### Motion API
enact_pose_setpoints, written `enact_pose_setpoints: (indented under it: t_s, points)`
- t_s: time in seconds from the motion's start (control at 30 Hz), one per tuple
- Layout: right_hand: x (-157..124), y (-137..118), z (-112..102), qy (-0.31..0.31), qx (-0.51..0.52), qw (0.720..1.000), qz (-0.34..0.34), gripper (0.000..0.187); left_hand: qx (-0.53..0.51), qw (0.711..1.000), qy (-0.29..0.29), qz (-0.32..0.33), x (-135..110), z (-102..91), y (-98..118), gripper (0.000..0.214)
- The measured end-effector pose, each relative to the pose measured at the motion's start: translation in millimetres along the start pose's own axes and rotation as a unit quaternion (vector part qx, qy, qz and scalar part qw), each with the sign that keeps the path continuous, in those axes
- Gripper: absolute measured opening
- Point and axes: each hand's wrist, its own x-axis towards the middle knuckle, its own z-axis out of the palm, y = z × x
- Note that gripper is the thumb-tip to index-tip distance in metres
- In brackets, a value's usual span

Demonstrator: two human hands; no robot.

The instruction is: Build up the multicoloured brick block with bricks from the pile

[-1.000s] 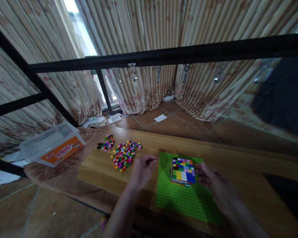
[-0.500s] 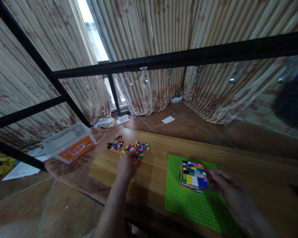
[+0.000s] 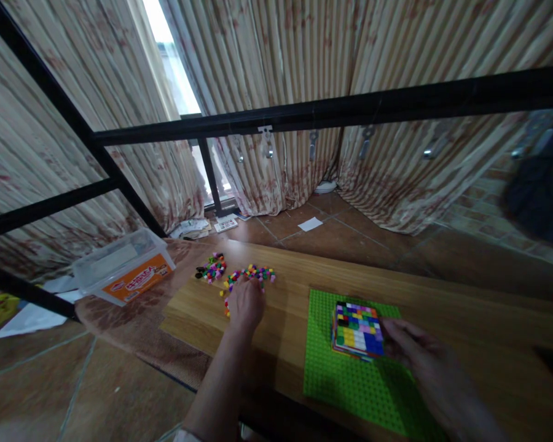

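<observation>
My left hand (image 3: 246,304) reaches down into a spread pile of small coloured building bricks (image 3: 267,274). Its fingertips are hidden behind the hand and among the bricks, so whether they pinch one does not show. On a green studded baseplate (image 3: 320,362) stands a squarish stack of building bricks (image 3: 358,328) with a many-coloured top. My right hand (image 3: 412,350) grips the right side of that stack, fingers curled against its edge and partly hidden.
A second small heap of bricks (image 3: 212,268) lies farther left on the wooden table (image 3: 295,270). A clear plastic box (image 3: 124,267) with an orange label stands beyond the table's left end. Black metal bars (image 3: 295,116) cross in front of the curtains (image 3: 276,67).
My left hand has shifted right and over the near part of the brick pile, covering more of it. My right hand stays at the stack; the view has moved slightly.
</observation>
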Motion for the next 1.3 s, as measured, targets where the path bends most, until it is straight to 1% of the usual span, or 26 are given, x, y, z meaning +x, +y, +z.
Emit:
enact_pose_setpoints:
  t_s: [0.1, 0.3, 0.37, 0.4, 0.47, 0.53, 0.6, 0.67, 0.77, 0.83, 0.9, 1.0, 1.07, 1.17, 1.3]
  points:
    - [0, 1, 0, -0.009, 0.002, 1.0, -0.005, 0.043, 0.006, 1.0, 0.002, 0.009, -2, 0.4, 1, 0.022]
    - [-1, 2, 1, -0.003, 0.005, 1.0, -0.015, 0.041, 0.0, 0.999, 0.012, 0.031, -1, 0.5, 4, 0.022]
    - [-1, 2, 2, -0.002, 0.012, 1.0, -0.018, 0.041, -0.04, 0.998, 0.015, 0.045, -2, -1.3, 7, 0.019]
    - [-1, 2, 3, -0.003, 0.017, 1.0, -0.02, 0.041, -0.081, 0.995, 0.012, 0.055, -3, -2.4, 10, 0.018]
    - [-1, 1, 5, -0.011, 0.028, 0.999, -0.027, 0.041, -0.196, 0.976, -0.005, 0.091, -9, -4.5, 17, 0.015]
    - [-2, -1, 8, -0.01, 0.036, 0.999, -0.039, 0.041, -0.31, 0.941, -0.029, 0.134, -18, -6.2, 26, 0.013]
    - [-2, -4, 11, 0.013, 0.039, 0.998, -0.057, 0.04, -0.385, 0.906, -0.045, 0.168, -29, -7.7, 35, 0.013]
    - [-3, -8, 14, 0.047, 0.04, 0.994, -0.087, 0.036, -0.43, 0.882, -0.054, 0.184, -39, -9.7, 45, 0.013]
    - [-11, -15, 19, 0.091, 0.024, 0.981, -0.167, 0.027, -0.475, 0.855, -0.062, 0.2, -51, -13.8, 58, 0.011]
    - [-19, -18, 22, 0.093, -0.007, 0.967, -0.239, 0.019, -0.493, 0.84, -0.065, 0.218, -56, -16.9, 66, 0.011]
    - [-28, -20, 25, 0.07, -0.047, 0.948, -0.308, 0.014, -0.5, 0.83, -0.068, 0.238, -60, -19.7, 72, 0.01]
    - [-39, -23, 29, 0.016, -0.103, 0.921, -0.376, 0.017, -0.516, 0.817, -0.085, 0.243, -65, -22.0, 77, 0.011]
    - [-42, -24, 31, -0.012, -0.122, 0.909, -0.398, 0.021, -0.538, 0.804, -0.106, 0.229, -69, -22.7, 80, 0.014]
    - [-42, -25, 34, -0.034, -0.126, 0.9, -0.415, 0.021, -0.576, 0.781, -0.127, 0.207, -74, -23.8, 84, 0.016]
    - [-42, -24, 35, -0.036, -0.095, 0.907, -0.408, 0.014, -0.6, 0.763, -0.143, 0.192, -77, -25.7, 87, 0.009]
